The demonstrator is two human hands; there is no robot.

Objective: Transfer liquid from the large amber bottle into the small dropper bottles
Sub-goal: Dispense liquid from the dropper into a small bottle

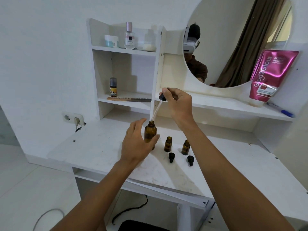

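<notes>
The large amber bottle [150,133] stands upright on the white desk [103,147], its mouth uncapped. My left hand [137,144] wraps around its body from the left. Above it, my right hand [177,103] pinches the black bulb of a long glass dropper [157,109]; the pipette slants down and its tip is at the bottle's mouth. To the right stand two small amber dropper bottles, one [168,144] nearer the big bottle, the other [185,147] further right, both uncapped. Their black dropper caps [171,156] [190,160] lie on the desk in front of them.
A white shelf unit [98,67] rises behind the desk, holding a comb [129,98], a small bottle [113,87], a perfume bottle [129,36] and a jar [111,40]. A round mirror [233,39], a pink tube [270,75] and a blue pen [283,111] are at right. A wall socket [73,119] sits at left.
</notes>
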